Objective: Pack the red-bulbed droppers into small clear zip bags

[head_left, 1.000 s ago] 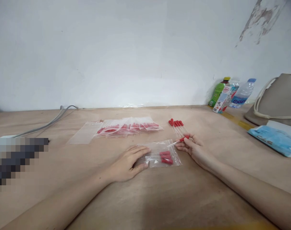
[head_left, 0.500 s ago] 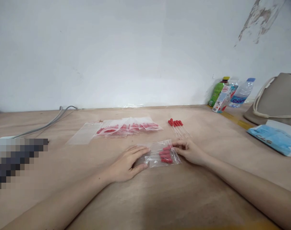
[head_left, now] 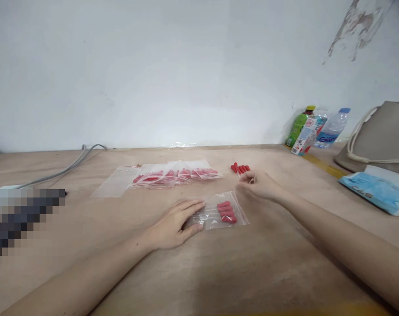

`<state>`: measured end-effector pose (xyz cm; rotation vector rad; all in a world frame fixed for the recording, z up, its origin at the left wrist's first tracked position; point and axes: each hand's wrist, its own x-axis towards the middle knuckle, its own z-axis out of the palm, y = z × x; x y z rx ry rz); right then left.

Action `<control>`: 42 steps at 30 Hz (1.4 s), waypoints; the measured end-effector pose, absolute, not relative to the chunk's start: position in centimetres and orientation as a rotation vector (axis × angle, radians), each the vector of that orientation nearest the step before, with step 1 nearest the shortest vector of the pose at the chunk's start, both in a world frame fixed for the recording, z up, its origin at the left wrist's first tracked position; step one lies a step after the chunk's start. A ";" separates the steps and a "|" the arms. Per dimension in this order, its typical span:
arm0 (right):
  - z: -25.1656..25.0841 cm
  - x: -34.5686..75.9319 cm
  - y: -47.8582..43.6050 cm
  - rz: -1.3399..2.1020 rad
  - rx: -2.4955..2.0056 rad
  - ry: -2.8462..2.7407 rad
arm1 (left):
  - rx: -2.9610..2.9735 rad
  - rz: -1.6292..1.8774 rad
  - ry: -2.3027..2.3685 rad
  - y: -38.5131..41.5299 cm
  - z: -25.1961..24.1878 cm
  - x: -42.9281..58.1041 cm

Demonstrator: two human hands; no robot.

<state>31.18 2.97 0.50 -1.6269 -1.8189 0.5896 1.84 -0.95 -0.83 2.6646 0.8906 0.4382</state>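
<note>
Clear zip bag point(head_left: 240, 216) w/ 4 red-bulbed droppers point(head_left: 226, 212) inside is covered at its L end by L hand point(head_left: 176, 224), laid flat & open. R hand point(head_left: 256, 184) is placed behind bag's R end, fingers curled at loose red droppers point(head_left: 241, 168); whether any is gripped can't be told. Filled bags point(head_left: 176, 174) are piled behind & L of bag.

A pale painted wall point(head_left: 186, 79) facing me, peeling patch point(head_left: 360, 26) upper right, wood-toned tabletop point(head_left: 285, 267) below, soft light.
</note>
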 end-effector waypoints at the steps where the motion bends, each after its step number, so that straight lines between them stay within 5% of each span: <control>1: 0.8 31.5 4.0 0.458 -1.728 -1.786 | 2.657 0.440 0.900 -0.9 -0.9 1.8; 5: 1.0 31.5 7.9 0.158 -2.027 -1.653 | 2.642 0.462 0.902 -0.9 -1.0 1.7; 15: 1.0 31.1 10.4 0.265 -2.182 -1.529 | 2.561 0.536 0.871 -1.0 -1.1 1.8; 24: 0.3 31.7 3.9 0.696 -1.239 -1.094 | 2.602 0.511 0.894 -1.1 -0.8 1.9; 42: -1.9 29.3 -0.9 1.195 -1.000 -0.760 | 2.632 0.494 0.909 -1.0 -0.6 1.9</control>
